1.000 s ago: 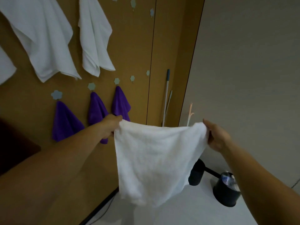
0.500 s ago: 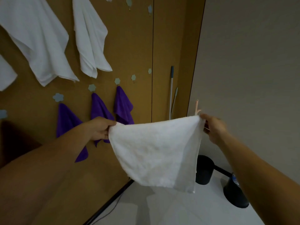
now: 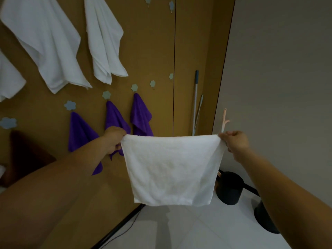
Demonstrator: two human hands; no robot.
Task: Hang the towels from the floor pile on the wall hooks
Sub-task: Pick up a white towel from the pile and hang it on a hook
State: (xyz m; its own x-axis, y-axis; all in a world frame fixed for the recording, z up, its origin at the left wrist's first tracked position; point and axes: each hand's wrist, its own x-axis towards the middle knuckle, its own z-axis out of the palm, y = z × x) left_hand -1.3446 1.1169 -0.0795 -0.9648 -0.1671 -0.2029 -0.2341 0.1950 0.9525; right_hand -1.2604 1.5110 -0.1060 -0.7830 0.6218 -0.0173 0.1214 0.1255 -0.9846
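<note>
Your left hand (image 3: 114, 139) pinches the top left corner of the white towel (image 3: 170, 169) and your right hand (image 3: 235, 141) pinches its top right corner. The towel hangs flat between them, top edge taut, in front of the brown wall (image 3: 152, 42) below the empty hooks (image 3: 152, 83).

Pulls white towel (image 3: 170, 168) taut between left hand (image 3: 114, 139) and right hand (image 3: 235, 141); straightens formerly sagging top edge; spreads hands wider.
</note>
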